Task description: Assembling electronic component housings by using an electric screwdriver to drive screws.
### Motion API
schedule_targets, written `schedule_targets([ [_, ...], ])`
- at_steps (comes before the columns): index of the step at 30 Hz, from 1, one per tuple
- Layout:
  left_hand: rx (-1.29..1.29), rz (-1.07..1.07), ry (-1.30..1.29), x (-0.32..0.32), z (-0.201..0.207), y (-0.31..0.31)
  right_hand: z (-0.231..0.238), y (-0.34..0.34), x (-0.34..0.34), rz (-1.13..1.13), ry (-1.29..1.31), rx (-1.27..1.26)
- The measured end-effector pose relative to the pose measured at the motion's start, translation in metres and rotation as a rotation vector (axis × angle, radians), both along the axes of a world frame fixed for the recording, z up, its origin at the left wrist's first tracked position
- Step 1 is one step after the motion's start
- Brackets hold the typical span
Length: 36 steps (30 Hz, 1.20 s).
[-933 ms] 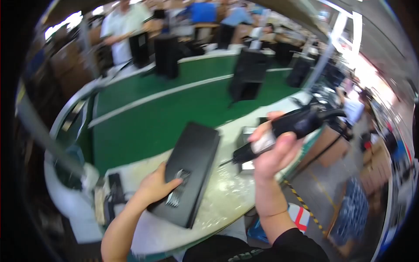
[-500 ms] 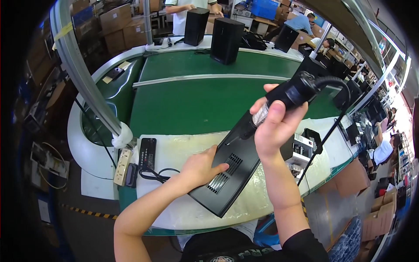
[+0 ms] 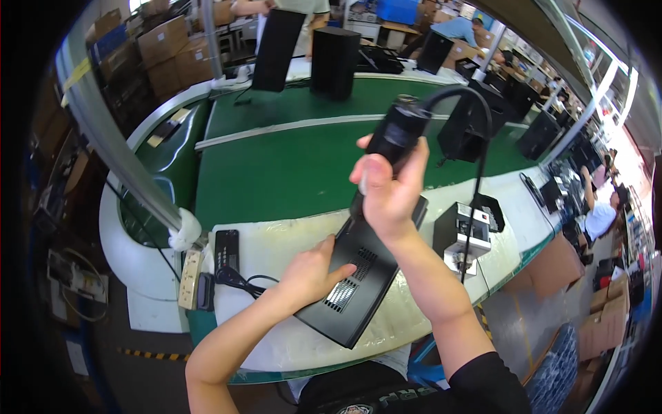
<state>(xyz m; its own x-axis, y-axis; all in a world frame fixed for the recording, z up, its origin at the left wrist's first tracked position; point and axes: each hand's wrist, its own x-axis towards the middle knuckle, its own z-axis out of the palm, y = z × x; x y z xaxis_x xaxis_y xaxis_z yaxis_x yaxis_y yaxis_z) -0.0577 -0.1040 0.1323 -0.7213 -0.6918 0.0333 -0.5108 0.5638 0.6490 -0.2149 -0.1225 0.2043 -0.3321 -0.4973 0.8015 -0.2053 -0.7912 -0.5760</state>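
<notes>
A flat black case [image 3: 362, 303] with two slotted vent grilles lies slanted on the padded bench before me. My left hand [image 3: 307, 272] grips its left edge, thumb resting across the top near the grilles. Above the case's far part, my right hand [image 3: 392, 190] is wrapped around a black electric screwdriver [image 3: 402, 131], tilted with its tip downward. The right hand hides part of the case, and where exactly the tip meets it I cannot tell. A thick black cable [image 3: 486, 114] arches from the tool's top and hangs down on the right.
Right of the case stand a grey-and-black boxy device [image 3: 469, 228] and a black tray [image 3: 493, 212]. A power strip [image 3: 190, 279], a black remote-like panel [image 3: 226, 250] and a coiled cord [image 3: 238, 279] lie left. Beyond the green conveyor [image 3: 276, 165], a person handles a tall black speaker [image 3: 278, 52].
My right hand and the screwdriver have moved left and stand more upright, with the tip lower toward the case. Across the conveyor, the person has tilted a black speaker. My left hand keeps its grip.
</notes>
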Motion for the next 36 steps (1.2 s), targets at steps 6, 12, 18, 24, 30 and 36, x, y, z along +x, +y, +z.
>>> schedule_targets([
  [6, -0.005, 0.017, -0.071, -0.002, 0.002, 0.002, -0.004, -0.002, 0.0, -0.008, 0.068, 0.076],
  [12, -0.05, 0.063, -0.129, -0.008, 0.021, 0.013, -0.001, -0.005, 0.002, -0.075, 0.199, -0.064],
  [18, -0.693, 0.326, 0.444, 0.051, -0.019, 0.071, 0.017, 0.083, -0.085, -0.405, -0.004, -0.243],
  [24, 0.0, 0.677, 0.734, 0.063, -0.088, 0.113, -0.059, 0.186, -0.199, -0.992, 0.049, -0.013],
  [30, 0.312, 0.593, 1.019, 0.033, -0.09, 0.106, -0.111, 0.175, -0.211, -0.819, -0.017, 0.097],
  [36, 0.266, 0.549, 1.036, 0.004, -0.11, 0.103, -0.045, 0.188, -0.136, -0.648, -0.136, 0.162],
])
